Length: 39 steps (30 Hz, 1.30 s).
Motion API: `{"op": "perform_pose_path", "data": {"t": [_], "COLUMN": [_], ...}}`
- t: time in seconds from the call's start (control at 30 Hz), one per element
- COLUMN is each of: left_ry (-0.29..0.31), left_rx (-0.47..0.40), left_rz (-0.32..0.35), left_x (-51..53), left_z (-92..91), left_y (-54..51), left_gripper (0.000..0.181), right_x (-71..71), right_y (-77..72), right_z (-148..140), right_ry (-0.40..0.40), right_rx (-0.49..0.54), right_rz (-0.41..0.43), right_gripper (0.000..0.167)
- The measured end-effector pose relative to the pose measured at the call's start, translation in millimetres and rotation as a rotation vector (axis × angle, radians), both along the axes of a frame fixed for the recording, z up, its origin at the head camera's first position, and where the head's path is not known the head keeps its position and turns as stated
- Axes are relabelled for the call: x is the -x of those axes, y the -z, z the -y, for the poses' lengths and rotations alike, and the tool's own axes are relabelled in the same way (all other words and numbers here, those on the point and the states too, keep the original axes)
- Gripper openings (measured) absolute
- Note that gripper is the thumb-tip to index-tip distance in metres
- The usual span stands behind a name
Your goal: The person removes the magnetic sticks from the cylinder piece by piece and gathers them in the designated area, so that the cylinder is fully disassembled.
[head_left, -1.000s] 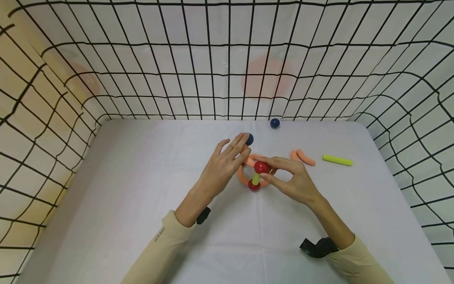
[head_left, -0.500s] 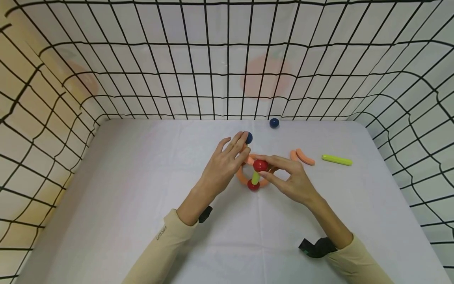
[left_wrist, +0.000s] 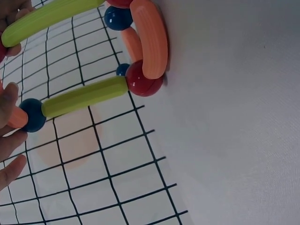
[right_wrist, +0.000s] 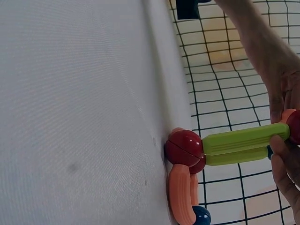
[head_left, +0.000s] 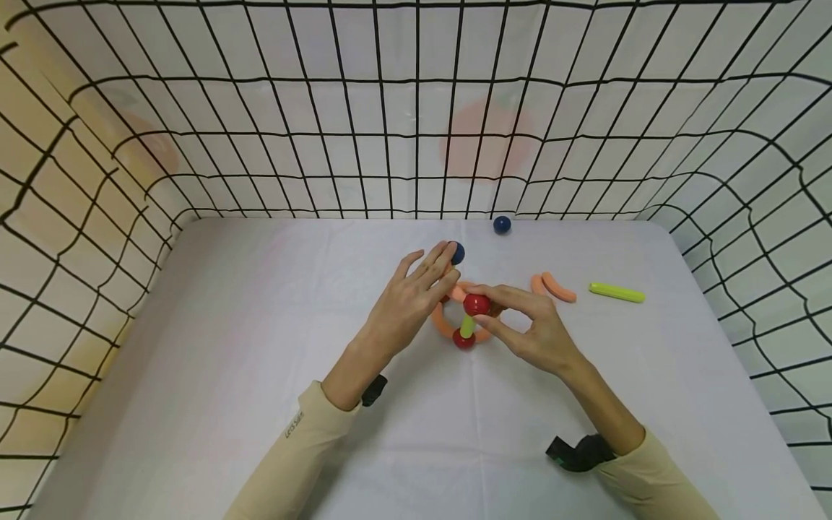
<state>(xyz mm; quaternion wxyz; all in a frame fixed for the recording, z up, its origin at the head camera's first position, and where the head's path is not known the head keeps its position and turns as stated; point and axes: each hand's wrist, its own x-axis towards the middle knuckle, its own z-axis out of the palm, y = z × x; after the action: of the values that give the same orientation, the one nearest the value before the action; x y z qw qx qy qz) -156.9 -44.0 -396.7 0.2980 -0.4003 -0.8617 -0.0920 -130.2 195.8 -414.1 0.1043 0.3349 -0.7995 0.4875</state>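
In the head view, a ring of orange curved pieces (head_left: 445,323) lies on the table, with green sticks standing up from balls. My right hand (head_left: 536,327) pinches the red ball (head_left: 477,305) on top of one green stick (head_left: 467,327); a lower red ball (head_left: 464,339) is at its foot. My left hand (head_left: 404,305) has its fingers beside the upper blue ball (head_left: 458,253). The left wrist view shows its fingertips (left_wrist: 6,105) round an orange curved piece (left_wrist: 18,117) joined to the blue ball (left_wrist: 33,115) on another green stick (left_wrist: 84,96). Its thumb is hidden in the head view.
A loose blue ball (head_left: 502,224) lies near the table's back edge. Two orange curved pieces (head_left: 559,287) and a green stick (head_left: 617,292) lie to the right. Black wire mesh (head_left: 418,137) stands along the back and sides of the white table (head_left: 260,325).
Both hands keep nearly the same places and grips. The upper red ball has shifted very slightly left and down with the right hand.
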Motion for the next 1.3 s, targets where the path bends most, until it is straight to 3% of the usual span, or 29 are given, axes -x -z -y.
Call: {"op": "perform_pose_path", "data": {"t": [0.3,0.67,0.97,1.3], "left_ry": [0.02,0.086,0.064,0.024], "left_rx": [-0.044,-0.076,-0.032,-0.037], "left_rz": [0.036,0.065,0.067,0.043], "left_x": [6.1,6.1,5.6,5.2], "left_z": [8.3,9.6,9.1,10.1], "left_y": [0.4,0.9,2.4,0.5], "left_gripper": [0.043,0.047,0.048,0.044], "right_x": [1.2,2.1,1.2,2.4], "right_y": [-0.2,1.0,-0.9,-0.3], "right_z": [-2.5,3.3,3.8,6.5], "right_ry": [0.021,-0.049,-0.022,-0.019], "right_rx": [0.035,0.071,0.025,0.069], "right_rz": [0.007,-0.015,0.023,-0.035], "right_gripper": [0.049,0.054,0.057,0.064]}}
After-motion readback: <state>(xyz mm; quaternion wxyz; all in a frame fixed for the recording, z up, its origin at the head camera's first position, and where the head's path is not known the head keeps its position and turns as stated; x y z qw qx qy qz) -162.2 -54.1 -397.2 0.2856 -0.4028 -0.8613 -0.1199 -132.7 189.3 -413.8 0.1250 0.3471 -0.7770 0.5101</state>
